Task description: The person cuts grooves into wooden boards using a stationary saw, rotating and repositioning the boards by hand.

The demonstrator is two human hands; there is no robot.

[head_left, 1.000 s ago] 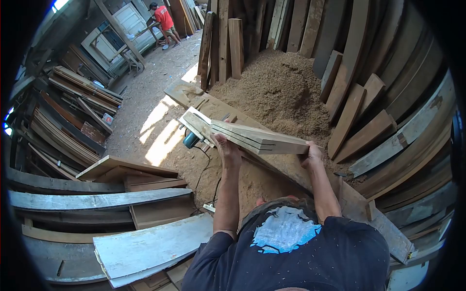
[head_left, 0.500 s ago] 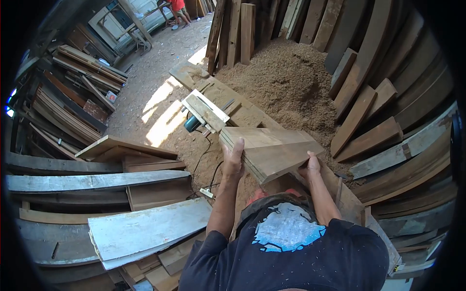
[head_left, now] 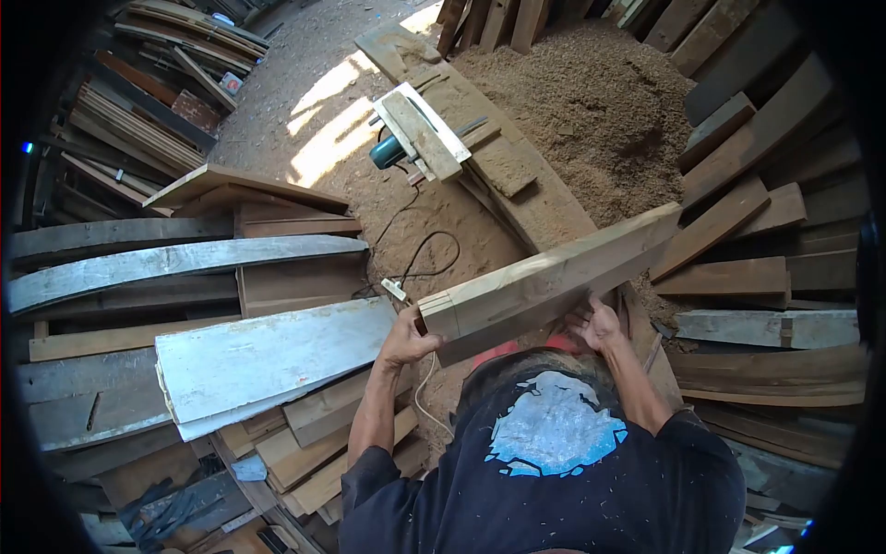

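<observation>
A thick wooden board (head_left: 554, 277) is held on edge in front of my body, slanting up to the right. Fine lines run along its near-left end. My left hand (head_left: 413, 340) grips that left end, thumb on the face toward me. Under the lower edge, near the middle, my right hand (head_left: 598, 325) supports the board with its fingers partly hidden. Beyond the board, a long workbench (head_left: 554, 198) dusted with sawdust carries a green-bodied power tool (head_left: 388, 152) beside a pale wooden fence (head_left: 420, 129).
A large sawdust heap (head_left: 591, 120) lies right of the bench. Planks (head_left: 729, 231) lean along the right side. At left are stacked boards and a white-painted board (head_left: 277, 355). A black cable (head_left: 448, 268) and a white socket block (head_left: 394, 289) lie on the floor.
The board has been turned from lying broad face up to standing on edge, and brought nearer my body. Both hands moved with it, and my left hand shifted left and lower. The view tilted downward.
</observation>
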